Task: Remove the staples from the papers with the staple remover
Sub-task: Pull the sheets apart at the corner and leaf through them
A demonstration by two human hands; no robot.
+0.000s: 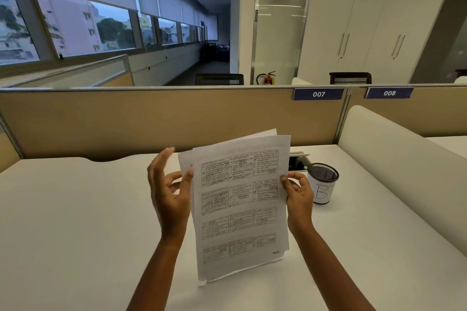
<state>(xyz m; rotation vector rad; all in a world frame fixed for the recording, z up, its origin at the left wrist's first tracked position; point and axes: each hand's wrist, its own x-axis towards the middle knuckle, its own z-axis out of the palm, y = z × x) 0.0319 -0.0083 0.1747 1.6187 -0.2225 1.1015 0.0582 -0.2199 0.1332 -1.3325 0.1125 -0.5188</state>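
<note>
A stack of printed papers (240, 207) stands upright on its lower edge on the white desk (75, 222), its sheets fanned slightly apart at the top. My right hand (298, 197) pinches the stack's right edge between thumb and fingers. My left hand (169, 194) is at the left edge, thumb on the front sheet, with the long fingers spread and partly behind the sheets. No staple and no staple remover can be made out.
A black mesh cup (322, 183) with a white label marked "B" stands just right of my right hand. A cable hatch (298, 159) is set in the desk behind the papers. Beige partitions (151, 118) wall the desk at the back and right.
</note>
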